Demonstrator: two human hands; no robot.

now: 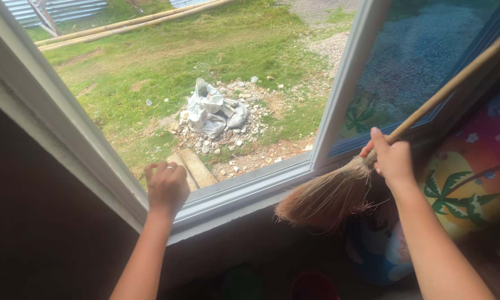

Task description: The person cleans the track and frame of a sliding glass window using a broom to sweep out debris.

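The right hand [393,158] is clenched around a broom [339,191] where its wooden handle meets the straw bristles, which fan out to the left of that hand over the window sill [244,191]. The left hand [166,186] rests with fingers curled on the sill, well apart from the broom, holding nothing. A colourful patterned cloth [472,178] hangs just right of the right hand.

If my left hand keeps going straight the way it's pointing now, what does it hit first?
Your left hand already rests at the window frame, fingers aimed outward. Straight on looks like open air, then the wooden planks on the ground outside, though depth is unclear.
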